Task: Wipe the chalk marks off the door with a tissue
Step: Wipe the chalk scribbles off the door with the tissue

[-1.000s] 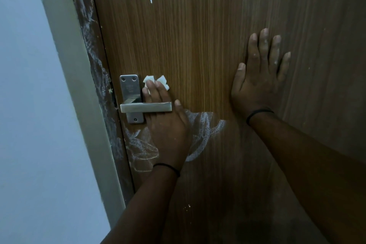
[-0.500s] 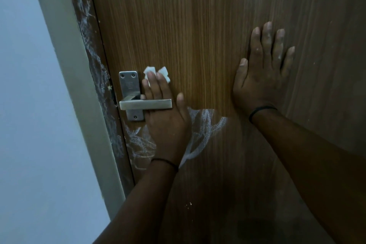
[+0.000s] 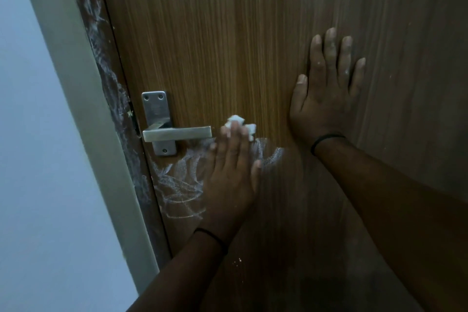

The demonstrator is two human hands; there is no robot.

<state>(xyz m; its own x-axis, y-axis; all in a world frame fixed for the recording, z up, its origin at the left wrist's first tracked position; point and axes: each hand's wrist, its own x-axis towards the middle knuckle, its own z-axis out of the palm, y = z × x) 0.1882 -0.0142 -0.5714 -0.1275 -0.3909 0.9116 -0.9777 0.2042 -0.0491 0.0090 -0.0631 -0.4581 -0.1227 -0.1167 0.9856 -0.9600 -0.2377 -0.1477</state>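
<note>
Our left hand (image 3: 229,175) pressed a crumpled white tissue (image 3: 240,126) with straight fingers onto the brown wooden door (image 3: 228,45). White chalk marks (image 3: 182,182) lay beneath the metal lever handle (image 3: 177,133). Our right hand (image 3: 325,99) lay flat, fingers spread.

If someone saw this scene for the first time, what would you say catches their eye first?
Probably the white chalk scribbles on the door, below the metal handle. Next, the left hand pressing a white tissue flat against the wood right of the handle's tip, and the right hand spread flat on the door farther right.
</note>
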